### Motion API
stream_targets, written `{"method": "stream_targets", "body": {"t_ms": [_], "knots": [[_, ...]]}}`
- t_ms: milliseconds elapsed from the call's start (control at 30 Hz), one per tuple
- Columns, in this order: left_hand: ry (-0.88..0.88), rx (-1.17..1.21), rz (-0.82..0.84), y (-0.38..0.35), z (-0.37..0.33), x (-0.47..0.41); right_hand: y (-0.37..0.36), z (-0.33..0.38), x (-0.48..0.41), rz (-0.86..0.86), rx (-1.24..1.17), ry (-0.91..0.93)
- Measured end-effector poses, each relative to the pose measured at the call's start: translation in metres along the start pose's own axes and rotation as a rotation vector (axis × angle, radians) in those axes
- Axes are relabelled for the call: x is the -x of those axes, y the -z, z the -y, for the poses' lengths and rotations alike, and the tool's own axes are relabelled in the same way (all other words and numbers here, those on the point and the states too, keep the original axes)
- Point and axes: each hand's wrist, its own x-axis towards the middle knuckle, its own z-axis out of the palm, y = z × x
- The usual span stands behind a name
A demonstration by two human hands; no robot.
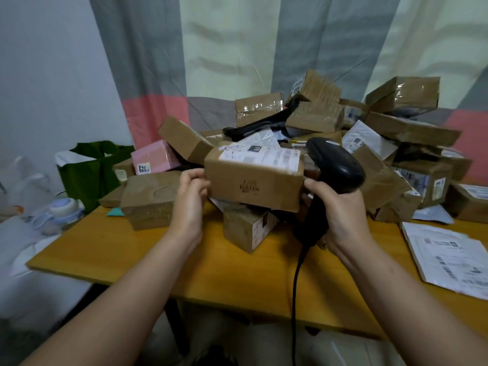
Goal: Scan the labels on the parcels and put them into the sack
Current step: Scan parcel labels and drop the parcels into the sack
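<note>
Left hand (191, 192) grips one end of the box (253, 180), held above the table (237, 273); right hand (340, 217) clutches the scanner (335, 165) beside it. Best to tilt the label (264, 154) squarely toward the scanner.

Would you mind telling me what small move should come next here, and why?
Probably swing the scanner in the right hand over the white label atop the parcel the left hand holds; it faces up and the scanner sits beside it.

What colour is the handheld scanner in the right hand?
The handheld scanner is black; head view shows it.
</note>
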Motion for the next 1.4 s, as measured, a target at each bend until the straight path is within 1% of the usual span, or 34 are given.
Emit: {"method": "stream_targets", "body": {"t_ms": [100,200,267,400,500,567,633,733,800,900,967,1033,1100,1233,1333,1400], "knots": [[0.08,0.084,0.006,0.003,-0.008,0.015,0.0,0.004,0.019,0.042,-0.066,0.022],[0.006,-0.004,0.046,0.005,-0.014,0.028,-0.002,0.0,0.034,0.058,0.023,0.045],[-0.032,-0.058,0.081,0.005,-0.019,0.035,0.0,-0.007,0.042,0.018,0.083,0.051],[-0.084,-0.035,0.147,0.006,-0.024,0.044,0.005,-0.019,0.054,-0.025,0.105,0.032],[-0.082,-0.179,0.154,0.006,-0.02,0.049,0.011,-0.019,0.059,-0.009,0.067,0.024],[-0.037,-0.228,0.179,0.009,-0.017,0.05,0.017,-0.015,0.06,0.038,-0.008,-0.051],[0.04,-0.207,0.286,0.013,-0.016,0.05,0.022,-0.009,0.06,0.091,-0.045,-0.077],[0.046,-0.378,0.533,0.013,-0.013,0.06,0.027,0.002,0.061,0.091,0.101,0.064],[0.039,-0.408,0.618,0.007,-0.009,0.067,0.03,0.007,0.06,0.057,0.125,0.095],[0.039,-0.408,0.592,-0.005,0.0,0.073,0.033,0.008,0.059,-0.008,0.125,0.065],[0.014,-0.504,0.595,-0.015,0.006,0.076,0.031,0.009,0.06,-0.005,0.157,0.071],[-0.011,-0.553,0.575,-0.024,0.012,0.078,0.028,0.009,0.061,0.019,0.24,0.114],[0.008,-0.481,0.518,-0.03,0.018,0.078,0.026,0.008,0.06,0.026,0.267,0.136],[0.049,-0.338,0.479,-0.029,0.029,0.073,0.038,0.004,0.063,-0.064,0.286,0.127],[0.011,-0.306,0.407,-0.026,0.034,0.07,0.053,-0.007,0.076,-0.025,0.417,0.073],[-0.019,-0.313,0.394,-0.026,0.036,0.069,0.057,-0.013,0.087,0.006,0.5,0.066]]}}
